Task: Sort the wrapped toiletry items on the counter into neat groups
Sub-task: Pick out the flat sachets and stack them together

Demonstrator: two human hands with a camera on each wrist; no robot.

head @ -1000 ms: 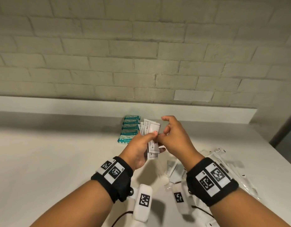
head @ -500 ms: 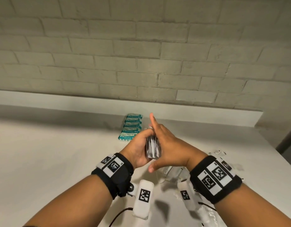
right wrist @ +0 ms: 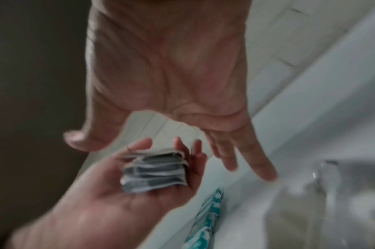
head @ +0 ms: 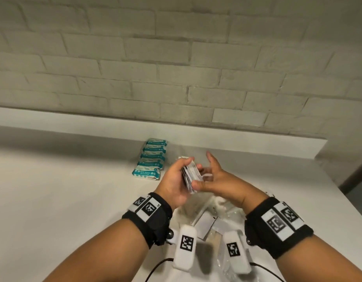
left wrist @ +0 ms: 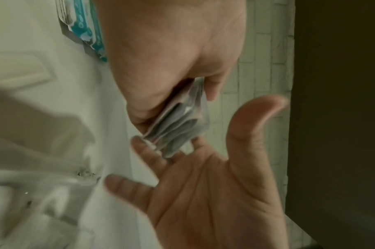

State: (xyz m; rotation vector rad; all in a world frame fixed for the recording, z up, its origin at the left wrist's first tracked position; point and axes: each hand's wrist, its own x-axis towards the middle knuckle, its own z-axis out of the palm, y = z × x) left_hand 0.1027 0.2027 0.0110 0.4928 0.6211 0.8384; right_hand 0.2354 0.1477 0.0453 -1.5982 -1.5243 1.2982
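My left hand grips a squared-up stack of white and grey sachets above the white counter. The left wrist view shows the stack edge-on between thumb and fingers. My right hand is just right of it, palm toward the stack and fingers spread straight, holding nothing. Its thumb lies close to the stack's near end; contact is unclear. In the right wrist view, the stack lies in the left palm below the right hand. A neat row of teal packets lies on the counter behind the left hand.
Loose clear-wrapped items lie in a heap on the counter under and between my wrists. A low white ledge and a brick wall close the back. The counter's right edge drops off nearby. One teal packet's end shows beside the left hand.
A second ago both hands held the sachets fanned out. The right hand then pressed flat against the stack, and has now drawn back to the right with its fingers spread.
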